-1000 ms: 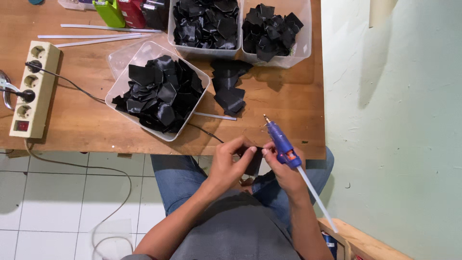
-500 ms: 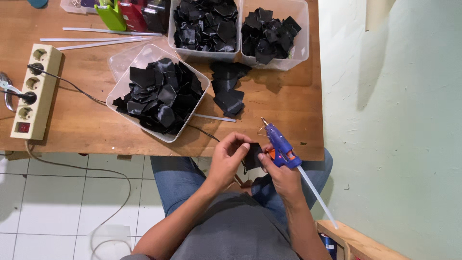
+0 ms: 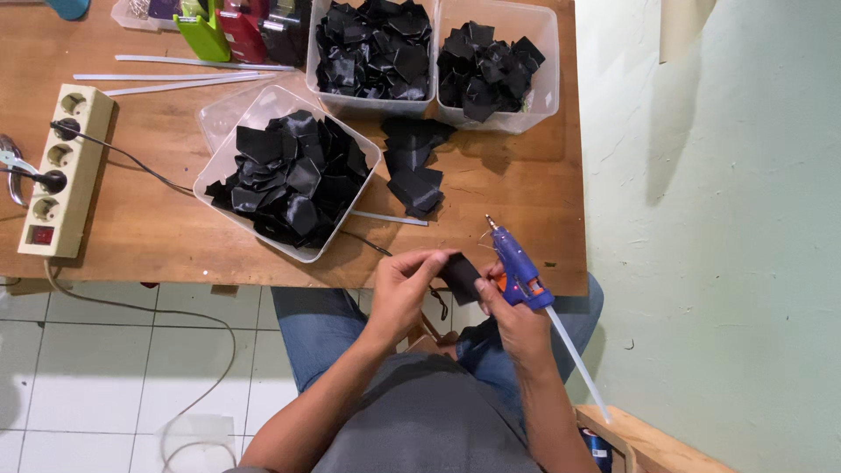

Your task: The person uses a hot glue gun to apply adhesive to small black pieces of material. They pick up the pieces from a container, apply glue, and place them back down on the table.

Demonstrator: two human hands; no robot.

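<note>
The glue gun was blue with an orange trigger and a milky-white glue stick at its back. The folded piece was black, as were the scraps in the three clear tubs. The desk was warm brown wood. The power strip was cream with a red switch, its cable black. The floor tiles were white, the wall pale green.

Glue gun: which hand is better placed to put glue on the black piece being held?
Right. The right hand already grips the blue glue gun, nozzle pointing away, just beside the black piece. The left hand pinches that piece at the table edge, so it is probably best steadying it.
</note>
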